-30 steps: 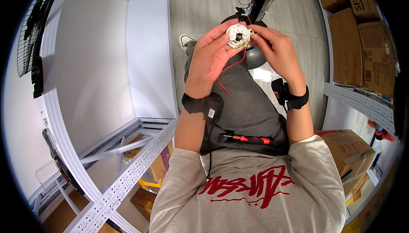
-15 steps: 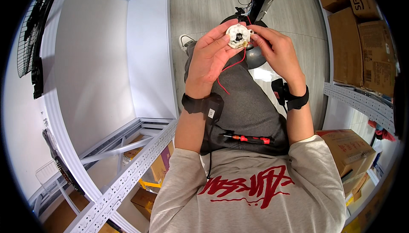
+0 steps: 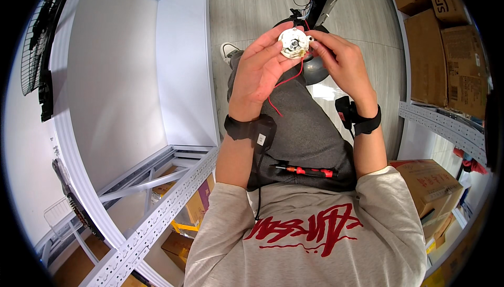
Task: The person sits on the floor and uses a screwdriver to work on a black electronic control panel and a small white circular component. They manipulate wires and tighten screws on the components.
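Note:
Out in front of my knees, a round white plastic part (image 3: 287,39) with a dark, partly shiny centre is held between both hands. My left hand (image 3: 260,71) grips its left side, the thumb on the face and the fingers behind. At the right edge, beside a small tab, the thumb and fingers of my right hand (image 3: 344,64) pinch it. A red wire (image 3: 287,81) hangs from its lower edge and curls over my leg. Across my lap lies a red and black screwdriver (image 3: 310,171), touched by neither hand.
A dark upright post (image 3: 325,1) with a round base and loose thin cables stands just beyond my hands. White metal shelving (image 3: 189,61) runs along the left. Stacked cardboard boxes (image 3: 428,61) fill a rack at the right, with another carton (image 3: 428,184) lower down.
The white part has tilted slightly between my fingers, and its centre looks shinier and less black than before. Both hands stay almost in the same place.

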`<state>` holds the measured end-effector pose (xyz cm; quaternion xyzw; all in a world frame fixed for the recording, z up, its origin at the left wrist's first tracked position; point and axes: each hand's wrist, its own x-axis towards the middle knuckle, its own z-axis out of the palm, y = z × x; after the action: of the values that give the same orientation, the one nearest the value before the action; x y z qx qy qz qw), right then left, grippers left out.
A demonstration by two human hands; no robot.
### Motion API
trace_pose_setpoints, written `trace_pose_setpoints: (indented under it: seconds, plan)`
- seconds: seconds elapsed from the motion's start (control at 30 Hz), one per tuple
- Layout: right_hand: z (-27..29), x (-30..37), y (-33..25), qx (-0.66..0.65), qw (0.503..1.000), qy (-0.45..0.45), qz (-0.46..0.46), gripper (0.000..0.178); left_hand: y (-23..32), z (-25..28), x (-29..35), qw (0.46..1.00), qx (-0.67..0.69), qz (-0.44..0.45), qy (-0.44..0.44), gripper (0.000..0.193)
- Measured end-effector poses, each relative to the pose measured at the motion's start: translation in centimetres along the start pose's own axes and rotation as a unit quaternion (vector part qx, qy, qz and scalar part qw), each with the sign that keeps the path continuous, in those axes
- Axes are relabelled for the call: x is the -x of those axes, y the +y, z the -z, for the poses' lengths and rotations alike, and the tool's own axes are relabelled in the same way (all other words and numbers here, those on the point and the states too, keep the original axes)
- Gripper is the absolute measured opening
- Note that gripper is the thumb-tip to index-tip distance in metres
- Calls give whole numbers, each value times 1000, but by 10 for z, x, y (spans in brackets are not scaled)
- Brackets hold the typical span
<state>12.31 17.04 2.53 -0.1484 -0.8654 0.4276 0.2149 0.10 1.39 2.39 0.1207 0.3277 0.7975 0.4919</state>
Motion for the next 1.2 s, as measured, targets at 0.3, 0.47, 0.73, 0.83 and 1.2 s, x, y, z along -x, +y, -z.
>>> trace_pose_setpoints:
  seconds: [0.3,0.47,0.73,0.83,1.2]
  plan:
    - [1,-1,5,7,999,14,31,22,-1,-3,-2,1000,-7,2,1,50]
    - [6,-2,2,15,1000,-1,19,22,-1,-3,-3,1000,-17,4,1,50]
    - [10,-2,1,14,999,3,34,21,-3,-5,-1,999,-39,9,10,46]
    - [10,-1,1,11,999,2,35,21,-3,-6,-1,998,-62,1,5,49]
    - [11,-3,-1,-15,1000,-18,16,21,-3,-4,0,998,-57,-7,-10,49]
